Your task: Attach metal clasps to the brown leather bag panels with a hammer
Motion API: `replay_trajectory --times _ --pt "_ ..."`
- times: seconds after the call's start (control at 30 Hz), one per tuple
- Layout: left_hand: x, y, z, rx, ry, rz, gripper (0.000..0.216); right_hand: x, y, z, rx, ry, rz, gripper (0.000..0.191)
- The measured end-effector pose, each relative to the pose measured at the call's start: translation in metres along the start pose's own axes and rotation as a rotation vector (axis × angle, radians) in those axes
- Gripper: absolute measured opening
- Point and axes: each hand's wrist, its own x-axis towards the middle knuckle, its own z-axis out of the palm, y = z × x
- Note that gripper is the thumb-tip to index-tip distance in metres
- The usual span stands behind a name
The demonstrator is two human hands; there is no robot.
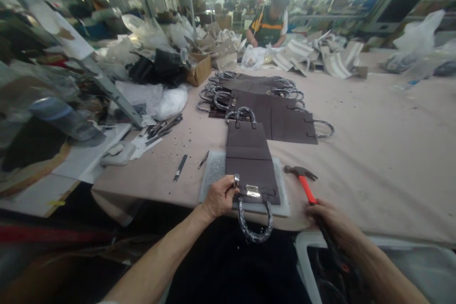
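A dark brown handbag panel (245, 145) lies flat on a pale work slab (213, 171) at the table's front edge. Its near handle (256, 235), wrapped in clear film, hangs over the edge, and a gold-coloured clasp (252, 191) sits near that handle. My left hand (219, 195) is closed in a pinch around a small shiny metal piece (236, 179), which stands upright at the panel's left near corner. To the right of the slab, my right hand (326, 213) grips the handle of a claw hammer (306, 187), its head over the table.
More brown bag panels (288, 121) with wrapped handles are stacked beyond. A flat blade (180, 167), a thin pointed tool (203, 159) and scattered small bits lie left. A co-worker (269, 23) stands across the table near plastic bags and scraps. A white bin (302, 251) is below right.
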Motion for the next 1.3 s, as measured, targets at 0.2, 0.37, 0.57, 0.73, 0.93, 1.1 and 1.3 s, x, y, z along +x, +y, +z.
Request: replay_trajectory --times 0.2,0.37,0.57,0.73,0.93,1.1,1.3 --pt "-0.001 -0.001 0.001 -0.026 0.03 0.014 0.019 -0.052 -0.06 0.016 0.406 0.021 -0.06 0.031" --pt "-0.002 -0.003 0.0 -0.018 0.011 0.011 0.018 -0.104 -0.103 0.019 -0.204 0.295 -0.762 0.035" --pt "-0.003 -0.005 0.002 -0.014 0.014 0.032 0.018 -0.121 -0.122 0.021 -0.8 0.262 -1.211 0.033" --pt "-0.003 -0.006 0.001 0.001 0.0 0.032 0.016 -0.126 -0.128 0.028 -0.699 0.435 -1.275 0.029" --pt "-0.001 -0.004 0.0 0.0 -0.001 0.033 0.017 -0.126 -0.119 0.022 -0.661 0.332 -1.09 0.026" --pt "-0.002 -0.004 -0.001 0.025 -0.014 0.011 0.012 -0.121 -0.106 0.027 -0.676 0.275 -0.958 0.038" --pt "-0.005 -0.009 -0.001 0.035 -0.006 0.016 0.013 -0.103 -0.109 0.01 -0.623 0.125 -0.721 0.038"
